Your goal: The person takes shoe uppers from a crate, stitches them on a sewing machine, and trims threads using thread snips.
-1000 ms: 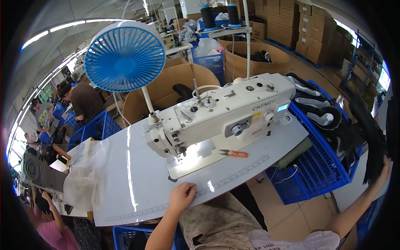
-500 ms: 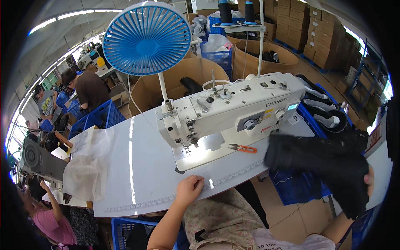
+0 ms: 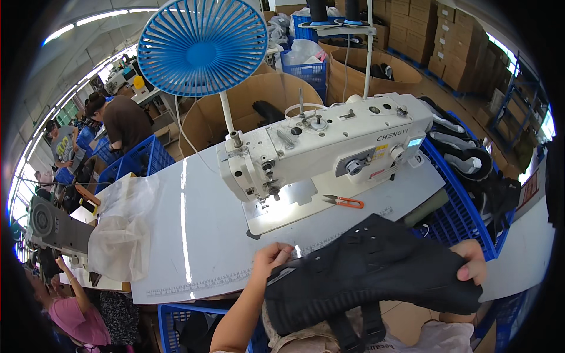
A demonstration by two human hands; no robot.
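Observation:
A black boot upper [image 3: 371, 267] with straps and a ribbed side lies across in front of me, over the table's front edge and my lap. My right hand [image 3: 471, 262] grips its narrower right end. My left hand [image 3: 272, 257] is at the table edge by the upper's left end, its fingers curled closed. Whether anything is in those fingers is hidden. Beyond stands a white sewing machine [image 3: 329, 147], its lamp lighting the needle area. Orange-handled thread snips [image 3: 344, 201] lie on the machine bed's front edge, away from both hands.
At the right, a blue crate [image 3: 465, 215] holds black and grey uppers. A ruler strip [image 3: 218, 279] runs along the front of the white table [image 3: 159, 235]. A blue fan [image 3: 203, 53] rises behind the machine. Translucent cloth [image 3: 120, 247] hangs at left. Other people work farther left.
My right hand has brought the boot upper from the right over to the left, laying it across in front of me. My left hand has hardly moved. My view has shifted slightly.

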